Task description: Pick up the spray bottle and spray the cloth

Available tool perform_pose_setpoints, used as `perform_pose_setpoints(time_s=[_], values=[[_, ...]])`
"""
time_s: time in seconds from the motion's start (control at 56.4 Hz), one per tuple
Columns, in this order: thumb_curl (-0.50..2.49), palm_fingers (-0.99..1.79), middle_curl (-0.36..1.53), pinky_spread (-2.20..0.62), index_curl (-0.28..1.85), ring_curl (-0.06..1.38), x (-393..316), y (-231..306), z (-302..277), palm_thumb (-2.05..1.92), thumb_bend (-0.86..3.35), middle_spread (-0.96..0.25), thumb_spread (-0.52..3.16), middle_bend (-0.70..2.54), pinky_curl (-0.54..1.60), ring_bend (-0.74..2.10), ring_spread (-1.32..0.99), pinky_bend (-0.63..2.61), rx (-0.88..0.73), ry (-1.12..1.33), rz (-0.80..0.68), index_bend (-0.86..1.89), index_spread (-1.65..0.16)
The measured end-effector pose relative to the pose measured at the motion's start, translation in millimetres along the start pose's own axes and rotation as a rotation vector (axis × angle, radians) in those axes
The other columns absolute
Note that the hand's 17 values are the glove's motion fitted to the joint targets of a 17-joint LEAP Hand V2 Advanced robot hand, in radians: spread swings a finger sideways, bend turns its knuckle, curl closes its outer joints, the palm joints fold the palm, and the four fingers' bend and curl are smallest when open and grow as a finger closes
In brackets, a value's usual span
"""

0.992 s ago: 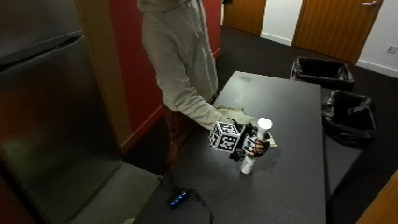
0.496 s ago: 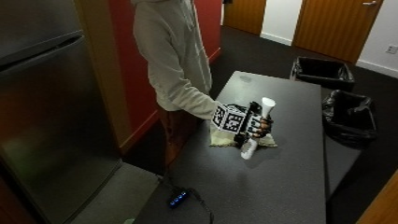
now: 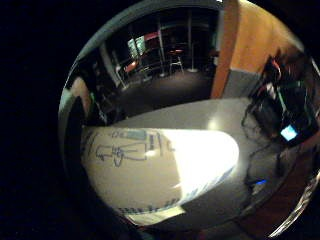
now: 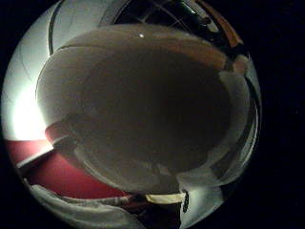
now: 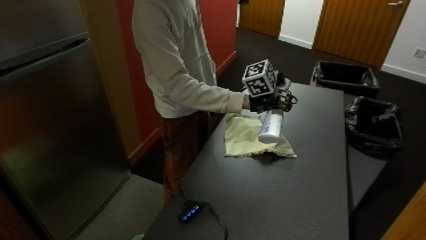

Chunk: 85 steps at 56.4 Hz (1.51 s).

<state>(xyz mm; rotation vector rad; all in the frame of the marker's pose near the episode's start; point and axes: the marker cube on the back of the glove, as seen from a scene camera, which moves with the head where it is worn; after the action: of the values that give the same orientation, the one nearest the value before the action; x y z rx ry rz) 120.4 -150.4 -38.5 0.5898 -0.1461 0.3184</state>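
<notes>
We are in the carrying step now: our gloved right hand [image 5: 278, 98] has its fingers wrapped round the white plastic spray bottle [image 5: 270, 128], and the bottle hangs in the air, clear of the dark grey bench [image 5: 286, 190]. From the outside view the bottle's base points down toward the pale yellow cloth [image 5: 247, 137], which lies crumpled and flat on the bench near the edge where we stand. The bottle is above the cloth's far side, apart from it, not touching.

The little-finger palm view is filled by the bottle's white body [image 3: 155, 167] with its blue printed label, so it sits close against our palm; the thumb-side palm view is mostly dark and tells us little more.

So pickup looks done, and spraying is what remains. We cannot make out the nozzle or trigger behind the hand, so we cannot say which way the head faces. As we judge it, the next move calls for turning the nozzle down toward the cloth, getting a finger onto the trigger, and squeezing while keeping the bottle over the fabric.
</notes>
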Motion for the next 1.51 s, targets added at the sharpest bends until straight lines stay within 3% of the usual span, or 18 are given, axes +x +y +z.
perform_pose_setpoints(time_s=[0.159,0.283,0.496,0.691,0.797,0.868,0.957,1.134,1.187,1.258,1.346,1.506], values=[[0.76,1.26,0.51,-0.27,0.53,0.46,-15.8,-8.2,-15.6,1.02,-0.03,-0.18,0.18,0.43,0.39,0.50,-0.24,0.30,-0.052,0.373,-0.342,0.19,-0.25],[0.76,1.26,0.51,-0.27,0.53,0.46,-31.6,-14.4,-25.6,1.02,-0.03,-0.18,0.18,0.43,0.39,0.49,-0.24,0.30,-0.003,0.533,-0.402,0.19,-0.25],[0.76,1.25,0.51,-0.28,0.54,0.46,-70.6,4.6,-24.6,1.03,-0.03,-0.19,0.18,0.43,0.38,0.49,-0.25,0.30,0.004,0.573,-0.666,0.19,-0.25],[0.77,1.24,0.51,-0.28,0.54,0.47,-76.7,27.0,-4.0,1.03,-0.03,-0.19,0.18,0.42,0.38,0.48,-0.25,0.29,-0.039,0.657,-0.805,0.19,-0.25],[0.76,1.24,0.52,-0.28,0.54,0.47,-79.5,36.9,5.8,1.03,-0.04,-0.19,0.18,0.41,0.38,0.48,-0.25,0.29,-0.058,0.656,-0.817,0.19,-0.25],[0.76,1.24,0.52,-0.28,0.54,0.47,-91.7,41.4,13.5,1.03,-0.04,-0.19,0.18,0.41,0.38,0.48,-0.25,0.29,-0.044,0.600,-0.691,0.19,-0.25],[0.76,1.24,0.52,-0.28,0.54,0.47,-90.0,46.6,13.9,1.03,-0.04,-0.19,0.18,0.41,0.39,0.48,-0.25,0.29,-0.072,0.641,-0.835,0.18,-0.25],[0.76,1.24,0.52,-0.29,0.54,0.47,-93.3,38.8,2.5,1.03,-0.04,-0.19,0.18,0.41,0.39,0.48,-0.25,0.29,-0.051,0.654,-0.850,0.18,-0.25],[0.76,1.24,0.52,-0.29,0.54,0.47,-97.5,36.3,0.6,1.03,-0.04,-0.19,0.18,0.41,0.39,0.48,-0.25,0.29,-0.033,0.648,-0.820,0.18,-0.25],[0.76,1.24,0.52,-0.29,0.53,0.47,-106.6,32.2,0.8,1.03,-0.04,-0.19,0.18,0.41,0.39,0.48,-0.25,0.29,0.000,0.591,-0.673,0.18,-0.25],[0.76,1.24,0.52,-0.29,0.53,0.47,-95.9,35.0,0.4,1.03,-0.04,-0.19,0.18,0.41,0.39,0.48,-0.25,0.29,-0.035,0.630,-0.812,0.18,-0.25],[0.76,1.24,0.52,-0.29,0.53,0.47,-94.3,43.3,11.2,1.03,-0.04,-0.19,0.18,0.41,0.39,0.48,-0.25,0.29,-0.054,0.636,-0.799,0.18,-0.25]])
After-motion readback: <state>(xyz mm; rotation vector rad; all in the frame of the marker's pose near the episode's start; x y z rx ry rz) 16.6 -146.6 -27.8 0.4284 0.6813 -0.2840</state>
